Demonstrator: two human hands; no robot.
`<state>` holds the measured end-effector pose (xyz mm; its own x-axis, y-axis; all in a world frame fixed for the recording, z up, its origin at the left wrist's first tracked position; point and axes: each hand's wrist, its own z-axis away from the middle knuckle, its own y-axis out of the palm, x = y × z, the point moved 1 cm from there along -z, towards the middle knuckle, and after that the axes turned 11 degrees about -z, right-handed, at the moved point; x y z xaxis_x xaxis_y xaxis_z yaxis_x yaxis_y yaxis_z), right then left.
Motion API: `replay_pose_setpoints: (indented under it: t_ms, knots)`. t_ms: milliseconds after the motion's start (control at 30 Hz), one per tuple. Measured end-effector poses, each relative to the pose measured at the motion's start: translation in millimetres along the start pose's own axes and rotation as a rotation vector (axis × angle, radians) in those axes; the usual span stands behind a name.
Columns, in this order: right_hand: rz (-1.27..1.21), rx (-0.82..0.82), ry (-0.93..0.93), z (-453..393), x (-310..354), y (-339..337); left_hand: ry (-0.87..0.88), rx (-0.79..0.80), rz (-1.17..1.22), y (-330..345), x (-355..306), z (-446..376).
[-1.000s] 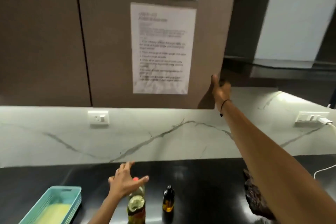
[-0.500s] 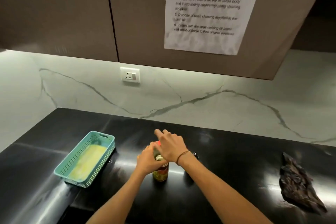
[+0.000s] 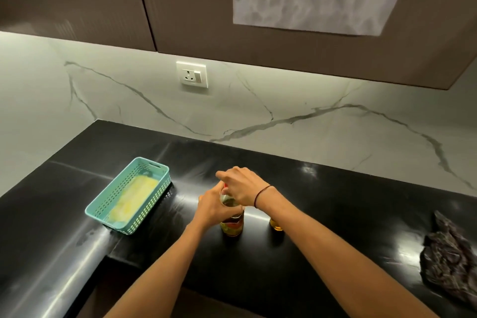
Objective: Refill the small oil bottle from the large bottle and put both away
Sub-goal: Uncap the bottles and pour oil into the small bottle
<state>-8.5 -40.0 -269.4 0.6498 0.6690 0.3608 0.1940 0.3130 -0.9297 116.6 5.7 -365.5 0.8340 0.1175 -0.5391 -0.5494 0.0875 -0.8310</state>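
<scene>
The large oil bottle [image 3: 232, 224] stands upright on the black counter [image 3: 322, 209], with a red-and-yellow label and dark oil inside. My left hand [image 3: 213, 208] wraps around its upper body. My right hand [image 3: 242, 186] is closed over its red cap from above, hiding most of it. The small oil bottle [image 3: 276, 224] stands just right of it, mostly hidden behind my right wrist; only its amber base shows.
A teal plastic basket [image 3: 103, 210] with a yellow cloth inside sits to the left near the counter's corner. A dark crumpled cloth [image 3: 449, 258] lies at the right edge. A wall socket [image 3: 191, 74] and a taped instruction sheet [image 3: 309, 8] are above.
My right hand left the cabinet door and came down onto the large bottle's cap. My left hand closed around the bottle. The view tilted down toward the counter.
</scene>
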Motion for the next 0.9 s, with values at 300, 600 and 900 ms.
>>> replay_pose_setpoints:
  t_ms: [300,600,900]
  knots:
    - [0.116,0.111,-0.198,-1,-1,-13,0.099,0.065,-0.065,-5,10,-15]
    - [0.125,0.015,0.03,3,3,-22,0.263,0.1,-0.01,-5,22,-29]
    - [0.028,0.045,0.082,-7,6,-12,0.303,0.096,-0.101,-7,25,-32]
